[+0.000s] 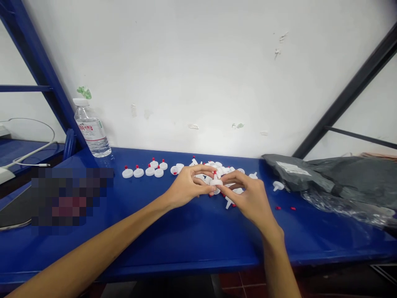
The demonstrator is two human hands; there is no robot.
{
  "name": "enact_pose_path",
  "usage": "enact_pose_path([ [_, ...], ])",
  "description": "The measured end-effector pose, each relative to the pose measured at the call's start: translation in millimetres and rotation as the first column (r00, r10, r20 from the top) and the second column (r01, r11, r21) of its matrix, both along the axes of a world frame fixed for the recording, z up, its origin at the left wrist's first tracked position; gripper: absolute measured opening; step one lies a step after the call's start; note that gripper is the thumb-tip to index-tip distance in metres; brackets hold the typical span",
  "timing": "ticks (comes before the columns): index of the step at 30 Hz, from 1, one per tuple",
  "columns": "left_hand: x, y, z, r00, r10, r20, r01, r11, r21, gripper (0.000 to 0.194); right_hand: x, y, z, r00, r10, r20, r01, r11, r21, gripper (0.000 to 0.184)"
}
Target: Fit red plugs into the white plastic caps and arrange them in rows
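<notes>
White spouted cap (216, 182), red-tipped, one: upright, left hand (185, 186) pinching its left side, right hand (252, 194) pinching its right, fingers nearly closed. Location: above blue surface (186, 240), by loose pile of similar caps (219, 165); further red-tipped caps (150, 171) standing left.

Nozzle caps (218, 164) lie mid-frame on the table (186, 240). A bottle (94, 134) stands at left, bags (350, 176) at right

White round cap (216, 182), tapered spout, red tip (214, 172) atop; upright, pinched between left hand (184, 188) and right hand (250, 194); similar white caps (218, 164) heaped behind, some tipped over; six red-tipped caps (138, 173) upright, left of heap.
</notes>
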State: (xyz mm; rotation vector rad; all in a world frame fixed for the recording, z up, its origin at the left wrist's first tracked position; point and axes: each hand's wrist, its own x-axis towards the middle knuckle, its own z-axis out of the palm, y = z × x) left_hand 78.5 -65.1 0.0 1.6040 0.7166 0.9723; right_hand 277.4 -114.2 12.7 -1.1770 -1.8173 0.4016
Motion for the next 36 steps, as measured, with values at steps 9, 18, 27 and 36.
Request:
enact_pose_path([
  [9, -7, 4, 4.0, 0.998, -0.056, -0.008, 0.056, 0.998, 0.032, 0.057, -3, -2, 1.5, 1.000, 0.006, -0.009, -0.006, 1.000, -0.004, 0.012],
  [18, -6, 7, 2.9, 0.995, 0.003, 0.101, -0.005, 1.000, 0.022, 0.037, -4, 1, -2.9, 0.997, 0.011, 0.075, -0.015, 0.999, 0.049, 0.011],
  [27, -69, 50, 37.8, 0.863, 0.501, -0.060, -0.443, 0.808, 0.389, 0.032, -3, 0, -0.6, 0.980, -0.116, 0.159, 0.112, 0.993, 0.032, 0.029],
  [36, -163, 91, 23.6, 0.178, 0.763, -0.622, -0.450, 0.625, 0.638, 0.021, -6, -2, 1.0, 0.975, -0.134, 0.178, 0.127, 0.991, 0.052, 0.027],
])
